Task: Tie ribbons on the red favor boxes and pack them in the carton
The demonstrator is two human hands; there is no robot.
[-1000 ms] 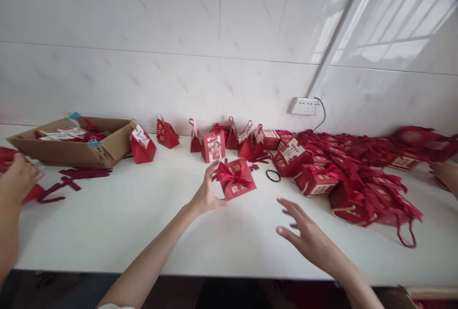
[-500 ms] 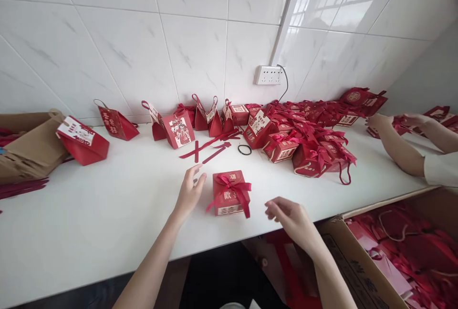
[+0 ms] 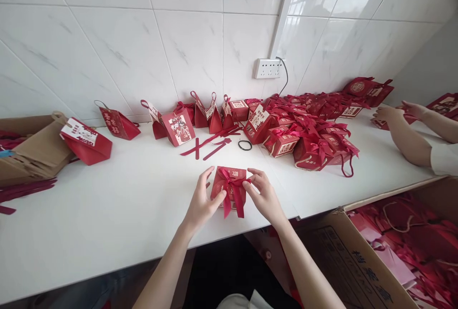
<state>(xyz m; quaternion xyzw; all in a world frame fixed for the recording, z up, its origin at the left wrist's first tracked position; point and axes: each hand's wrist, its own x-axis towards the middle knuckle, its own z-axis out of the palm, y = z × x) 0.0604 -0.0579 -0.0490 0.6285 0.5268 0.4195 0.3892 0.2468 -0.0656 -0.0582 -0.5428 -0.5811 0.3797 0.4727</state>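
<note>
A small red gift box [image 3: 219, 180] with pale lettering sits near the front edge of the white table [image 3: 136, 213]. A dark red ribbon bow [image 3: 232, 184] is tied across it, its two tails hanging toward me. My left hand [image 3: 203, 199] is at the box's left side, fingers apart and curved, its thumb resting by the bow. My right hand [image 3: 263, 194] is at the right side, thumb and forefinger closed on the bow's right loop. Behind the box lie loose ribbon strips [image 3: 214, 144] and a black ring-shaped band [image 3: 245, 145].
Red boxes with bows [image 3: 311, 130] are heaped at the back right. Several triangular red boxes [image 3: 179, 125] stand along the tiled wall. A brown paper bag [image 3: 36, 151] is at left. A cardboard carton [image 3: 343, 256] of red items stands lower right. Another person's hands [image 3: 400, 111] work far right.
Both my hands have come in from the sides to the box. My right thumb and forefinger have taken the bow's loop. The bow's tails have shifted and now hang forward.
</note>
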